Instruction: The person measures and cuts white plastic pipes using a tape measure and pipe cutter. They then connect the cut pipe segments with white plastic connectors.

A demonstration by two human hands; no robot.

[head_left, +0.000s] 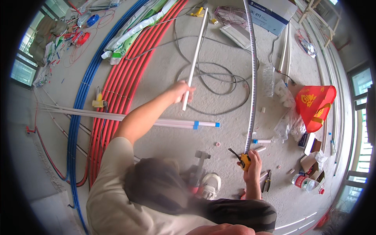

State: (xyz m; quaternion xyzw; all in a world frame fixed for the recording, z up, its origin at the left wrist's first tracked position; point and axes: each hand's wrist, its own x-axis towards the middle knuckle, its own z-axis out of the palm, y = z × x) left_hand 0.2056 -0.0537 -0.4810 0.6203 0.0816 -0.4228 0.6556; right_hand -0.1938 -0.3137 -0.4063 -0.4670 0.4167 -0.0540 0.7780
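My left hand [181, 93] is stretched out ahead, closed around a white plastic pipe [197, 47] close to its near end; the fingers are slightly blurred. The pipe points away from me, over the floor. In my right hand [254, 168], low on the right, is a yellow tape measure [245, 161]. Its long blade [253, 74] runs out far ahead, curving to the top of the view. Near that hand lie pliers [267, 181] and short pieces of white pipe [263, 141].
Red pipes [131, 74] and blue pipes [90, 66] run along the left. Thin white pipes [172, 122] lie across the floor before me. Grey cable [219, 113] is coiled ahead. On the right are a red bag [316, 103], a plastic bottle [304, 183] and a cardboard box [270, 15].
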